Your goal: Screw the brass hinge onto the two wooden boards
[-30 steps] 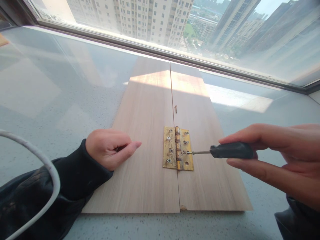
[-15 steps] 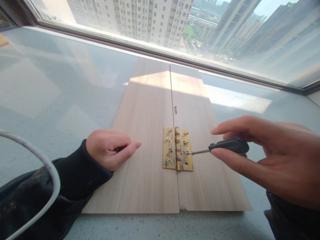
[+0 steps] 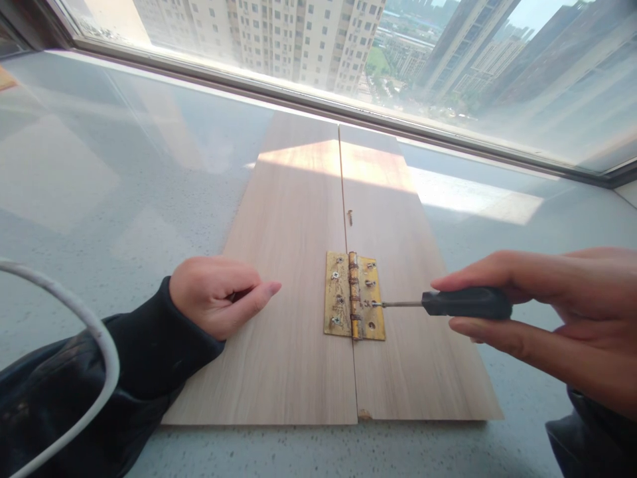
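Two wooden boards lie side by side on the grey worktop [image 3: 99, 199], the left board [image 3: 288, 279] and the right board [image 3: 408, 345] butted along a thin seam, and a brass hinge [image 3: 354, 296] straddles that seam, one leaf on each. That's why the boards sit so tight together: the hinge bridges them. The right hand [image 3: 557, 312] has the screwdriver [image 3: 465, 302], its fingers [image 3: 478, 273] pinching the black handle from above and below, long and extended. The thin shaft runs nearly level, leftward, with its tip in a screw on the hinge's right leaf. It looks like a light grip for twirling the handle rather than bearing down hard. The left hand [image 3: 216, 295] rests on the left board, fingers curled loosely into a half fist, thumb lying forward, holding nothing; its weight would keep that board from sliding. One loose screw [image 3: 350, 215] lies on the right board beyond the hinge, just beside the seam. One hole in the right leaf, nearest the person, shows empty. A white cable [image 3: 74, 312] arcs at the left edge.
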{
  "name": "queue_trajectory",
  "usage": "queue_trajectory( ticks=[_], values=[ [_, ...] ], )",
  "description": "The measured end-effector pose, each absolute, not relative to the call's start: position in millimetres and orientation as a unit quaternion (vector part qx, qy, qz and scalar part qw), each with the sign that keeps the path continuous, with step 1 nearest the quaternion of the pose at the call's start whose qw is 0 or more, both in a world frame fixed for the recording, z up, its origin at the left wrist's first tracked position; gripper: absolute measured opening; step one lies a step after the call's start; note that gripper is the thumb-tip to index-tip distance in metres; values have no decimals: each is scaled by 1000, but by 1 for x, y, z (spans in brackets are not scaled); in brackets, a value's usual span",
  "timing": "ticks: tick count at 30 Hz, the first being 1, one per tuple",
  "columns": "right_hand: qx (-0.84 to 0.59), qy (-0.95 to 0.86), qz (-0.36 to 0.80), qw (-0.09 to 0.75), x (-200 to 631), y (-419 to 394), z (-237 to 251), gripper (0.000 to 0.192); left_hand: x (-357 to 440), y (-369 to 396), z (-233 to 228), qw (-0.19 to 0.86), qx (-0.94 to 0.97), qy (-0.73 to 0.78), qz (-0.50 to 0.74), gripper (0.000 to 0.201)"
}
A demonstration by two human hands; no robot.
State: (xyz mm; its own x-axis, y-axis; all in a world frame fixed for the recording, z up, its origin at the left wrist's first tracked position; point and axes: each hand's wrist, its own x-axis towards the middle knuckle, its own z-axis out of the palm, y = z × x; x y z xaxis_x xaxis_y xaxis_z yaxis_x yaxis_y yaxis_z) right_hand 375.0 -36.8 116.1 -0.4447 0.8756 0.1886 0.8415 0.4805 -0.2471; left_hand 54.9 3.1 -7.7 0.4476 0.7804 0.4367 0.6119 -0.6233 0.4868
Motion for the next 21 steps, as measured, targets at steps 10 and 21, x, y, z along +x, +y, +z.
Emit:
queue_trajectory(
  ticks=[10,21],
  values=[
    [-477,-867,-16,147,359,-27,113,41,55,3,-8,133,841,413,325,47],
    [-490,-859,2,148,363,-32,106,24,55,3,-6,134,843,412,319,47]
  ],
)
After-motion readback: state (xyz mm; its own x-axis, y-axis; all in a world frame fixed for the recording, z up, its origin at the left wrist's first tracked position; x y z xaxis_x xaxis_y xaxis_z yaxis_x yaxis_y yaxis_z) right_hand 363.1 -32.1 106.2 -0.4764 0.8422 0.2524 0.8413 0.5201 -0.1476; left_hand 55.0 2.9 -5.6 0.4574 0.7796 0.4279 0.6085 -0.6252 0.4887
